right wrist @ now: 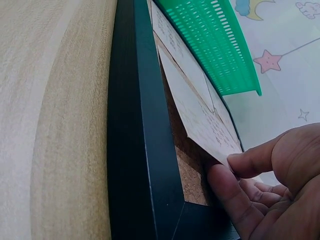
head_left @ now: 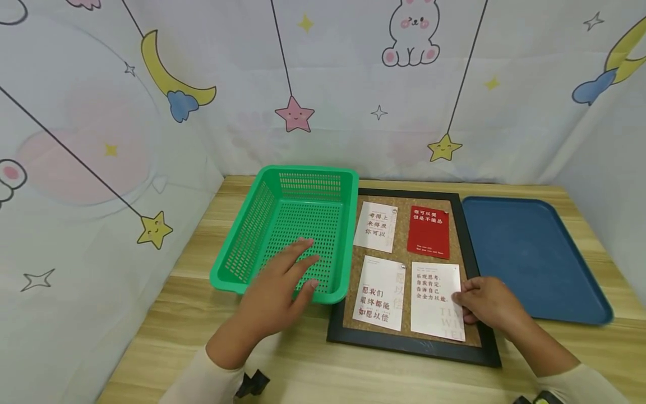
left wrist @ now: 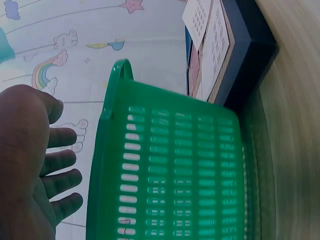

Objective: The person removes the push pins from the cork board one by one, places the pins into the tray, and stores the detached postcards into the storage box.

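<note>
My right hand pinches the right edge of a white card with printed text, between thumb and fingers. This card lies at the lower right of a black-framed corkboard; in the right wrist view its near edge is lifted off the cork. Beside it is another white card, and above are a third white card and a red card. Small pins show at the cards' top corners. My left hand, fingers spread and holding nothing, hovers over the front of a green basket.
Right of the corkboard lies a blue tray. The basket stands left of the board, close against its frame. A wooden tabletop carries everything. Behind and to the sides hangs a white cloth printed with stars and moons.
</note>
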Demonstrator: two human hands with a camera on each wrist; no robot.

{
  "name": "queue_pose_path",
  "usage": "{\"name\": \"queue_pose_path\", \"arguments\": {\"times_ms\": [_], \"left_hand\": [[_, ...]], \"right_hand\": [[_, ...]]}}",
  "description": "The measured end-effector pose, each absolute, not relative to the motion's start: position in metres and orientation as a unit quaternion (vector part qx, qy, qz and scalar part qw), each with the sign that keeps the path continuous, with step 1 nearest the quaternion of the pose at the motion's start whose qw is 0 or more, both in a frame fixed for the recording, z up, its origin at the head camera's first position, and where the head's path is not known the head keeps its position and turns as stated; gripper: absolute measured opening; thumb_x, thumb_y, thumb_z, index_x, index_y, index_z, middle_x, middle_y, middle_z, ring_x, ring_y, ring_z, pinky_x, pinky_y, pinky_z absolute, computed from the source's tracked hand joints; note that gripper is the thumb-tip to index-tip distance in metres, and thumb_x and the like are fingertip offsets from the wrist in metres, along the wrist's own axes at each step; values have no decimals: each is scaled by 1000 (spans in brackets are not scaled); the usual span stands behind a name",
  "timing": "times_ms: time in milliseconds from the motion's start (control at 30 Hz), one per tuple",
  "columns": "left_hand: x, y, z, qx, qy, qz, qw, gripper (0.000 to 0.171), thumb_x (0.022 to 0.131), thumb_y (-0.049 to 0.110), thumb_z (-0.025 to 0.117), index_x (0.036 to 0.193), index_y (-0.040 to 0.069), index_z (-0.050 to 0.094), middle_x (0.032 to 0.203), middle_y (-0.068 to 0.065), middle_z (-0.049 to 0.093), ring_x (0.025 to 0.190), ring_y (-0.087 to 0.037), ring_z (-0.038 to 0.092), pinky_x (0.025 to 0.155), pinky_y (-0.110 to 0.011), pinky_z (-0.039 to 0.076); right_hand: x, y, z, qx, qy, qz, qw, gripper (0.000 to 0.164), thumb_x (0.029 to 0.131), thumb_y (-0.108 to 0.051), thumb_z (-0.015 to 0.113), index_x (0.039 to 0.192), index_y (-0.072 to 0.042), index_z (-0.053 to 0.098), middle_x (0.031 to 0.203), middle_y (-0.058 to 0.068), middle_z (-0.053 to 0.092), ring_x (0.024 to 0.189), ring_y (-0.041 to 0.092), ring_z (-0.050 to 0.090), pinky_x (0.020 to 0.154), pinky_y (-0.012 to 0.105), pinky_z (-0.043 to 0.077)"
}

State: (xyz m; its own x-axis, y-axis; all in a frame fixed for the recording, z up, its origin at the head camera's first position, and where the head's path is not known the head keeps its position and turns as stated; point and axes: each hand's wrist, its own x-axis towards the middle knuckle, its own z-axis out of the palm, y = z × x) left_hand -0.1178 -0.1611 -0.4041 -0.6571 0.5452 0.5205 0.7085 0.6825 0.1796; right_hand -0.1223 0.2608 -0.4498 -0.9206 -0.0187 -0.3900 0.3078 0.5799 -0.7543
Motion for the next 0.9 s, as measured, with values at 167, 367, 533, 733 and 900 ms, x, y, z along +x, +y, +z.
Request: {"name": "queue_pose_path", "arguments": {"times_ms": [167, 367, 533, 733, 900], "left_hand": [[-120, -173, -405, -338, -893, -192, 227, 57, 110, 46, 37, 136, 2, 62, 154, -15, 48, 143, -34, 43, 111, -55, 39], [-122, -183, -406, -323, -897, -197, 229, 49, 108, 39, 49, 135, 1, 63, 154, -15, 48, 142, -35, 44, 110, -56, 40], [-122, -189, -405, -310, -902, -200, 226, 44, 100, 26, 64, 135, 0, 63, 154, -16, 46, 142, -36, 43, 109, -57, 40], [-124, -197, -405, -292, -906, -202, 229, 44, 98, 22, 67, 135, -1, 62, 154, -17, 47, 143, -37, 42, 109, -58, 40], [-126, -205, -405, -274, -911, -209, 226, 43, 97, 19, 69, 135, -1, 62, 153, -18, 47, 144, -38, 40, 109, -59, 38]], "right_hand": [[-122, 261, -449, 81, 871, -451, 177, 32, 95, -9, 67, 112, 15, 55, 78, 9, 68, 67, 20, 67, 61, 34, 60], [-123, 261, -449, 82, 876, -441, 177, 34, 95, -11, 68, 113, 15, 56, 79, 8, 69, 67, 20, 68, 61, 34, 60], [-122, 262, -448, 82, 876, -440, 176, 34, 95, -12, 68, 113, 15, 56, 80, 8, 69, 67, 20, 68, 61, 34, 60], [-121, 262, -449, 81, 875, -444, 175, 34, 95, -12, 68, 113, 15, 56, 82, 9, 70, 68, 20, 68, 62, 35, 60], [-119, 262, -450, 86, 871, -451, 174, 34, 95, -12, 68, 113, 15, 56, 82, 9, 69, 69, 20, 68, 62, 35, 60]]}}
